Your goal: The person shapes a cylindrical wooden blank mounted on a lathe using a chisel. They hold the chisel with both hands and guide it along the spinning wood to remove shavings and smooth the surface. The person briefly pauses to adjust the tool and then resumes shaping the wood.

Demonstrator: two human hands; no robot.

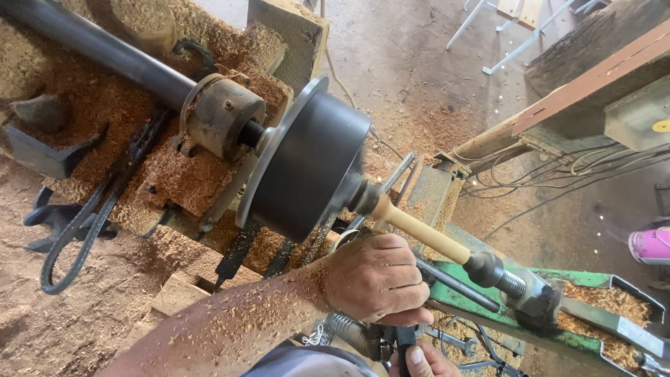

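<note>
A pale wooden spindle point(426, 234) is mounted on a lathe between a large black drum chuck point(307, 167) and a dark metal tailstock centre point(488, 269). My left hand point(377, 279) is a closed fist just below the spindle's chuck end, gripping a turning tool whose dark metal shaft point(457, 285) runs out to the right under the spindle. My forearm is dusted with shavings. My right hand point(422, 361) shows only partly at the bottom edge, its thumb pressed on the tool's dark handle point(405, 342). The tool's tip is hidden.
Thick wood shavings point(174, 174) cover the lathe's headstock and the floor. A green lathe bed point(474, 307) runs to the right. A drive belt point(77, 237) hangs at the left. Cables point(558, 174), a wooden beam point(593, 84) and a pink container point(652, 244) are at the right.
</note>
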